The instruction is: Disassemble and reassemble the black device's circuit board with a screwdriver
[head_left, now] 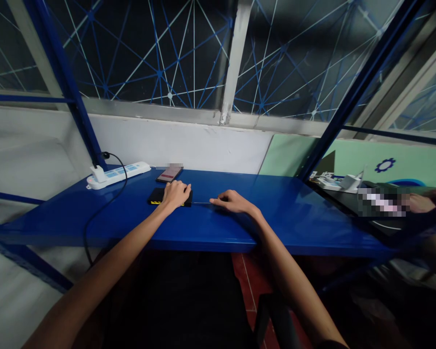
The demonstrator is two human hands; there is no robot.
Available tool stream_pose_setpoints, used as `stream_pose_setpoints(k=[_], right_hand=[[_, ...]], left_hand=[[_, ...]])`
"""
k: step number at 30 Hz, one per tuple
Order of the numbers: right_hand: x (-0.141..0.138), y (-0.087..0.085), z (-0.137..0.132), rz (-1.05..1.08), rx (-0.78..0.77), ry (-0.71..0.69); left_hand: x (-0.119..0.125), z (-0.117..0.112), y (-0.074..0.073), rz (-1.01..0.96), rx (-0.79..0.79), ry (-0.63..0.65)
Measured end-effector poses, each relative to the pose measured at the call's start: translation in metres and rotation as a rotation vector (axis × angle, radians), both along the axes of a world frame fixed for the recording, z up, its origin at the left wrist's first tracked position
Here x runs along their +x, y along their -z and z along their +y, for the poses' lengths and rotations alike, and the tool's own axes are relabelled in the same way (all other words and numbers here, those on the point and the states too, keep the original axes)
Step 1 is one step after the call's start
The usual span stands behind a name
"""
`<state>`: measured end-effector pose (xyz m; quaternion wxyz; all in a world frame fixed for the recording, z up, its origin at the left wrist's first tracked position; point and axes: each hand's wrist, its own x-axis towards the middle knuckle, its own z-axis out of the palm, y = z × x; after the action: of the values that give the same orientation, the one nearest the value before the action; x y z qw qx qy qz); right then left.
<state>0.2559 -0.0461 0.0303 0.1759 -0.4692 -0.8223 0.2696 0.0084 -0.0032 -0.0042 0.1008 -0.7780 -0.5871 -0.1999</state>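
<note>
Our left hand (176, 195) rests on the black box (155, 196); we cannot tell if it grips. The box, long axis 9-to-3, lies at 9 o'clock from our right hand (234, 201), fingers pinching a thin rod (201, 202).

Blue table (298, 208) against a white wall (181, 145), blue posts (51, 53) rising near both ends. Dark windows (138, 36) above in pale frames (236, 58), crossed with blue and white lines (160, 74); green panel (288, 152) at the wall's right. Red tile floor (253, 274) below, dim light overall.
</note>
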Motion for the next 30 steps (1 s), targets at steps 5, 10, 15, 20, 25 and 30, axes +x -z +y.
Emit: stream_pose_setpoints(k=[5,10,15,20,25,30], right_hand=[[0.0024,0.0005,0.0015,-0.026,0.0,0.01],[0.0051,0.0022,0.0042,-0.03,0.029,-0.003],[0.0042,0.0038,0.0049,-0.02,0.07,0.011],[0.0031,0.0061,0.0051,0.001,0.013,0.005],[0.0008,0.0025,0.0014,0.026,0.033,-0.01],[0.001,-0.0007,0.0002,-0.052,0.029,-0.003]], left_hand=[[-0.0008,-0.0004,0.0003,-0.011,-0.017,0.013],[-0.0004,-0.0025,-0.0026,0.0,-0.015,0.007],[-0.0005,-0.0012,-0.0011,0.008,-0.003,-0.001],[-0.0002,-0.0007,0.0002,0.012,-0.007,-0.005],[0.0004,-0.003,-0.0025,0.01,-0.008,-0.005],[-0.0006,-0.0014,-0.0007,0.0,-0.008,0.006]])
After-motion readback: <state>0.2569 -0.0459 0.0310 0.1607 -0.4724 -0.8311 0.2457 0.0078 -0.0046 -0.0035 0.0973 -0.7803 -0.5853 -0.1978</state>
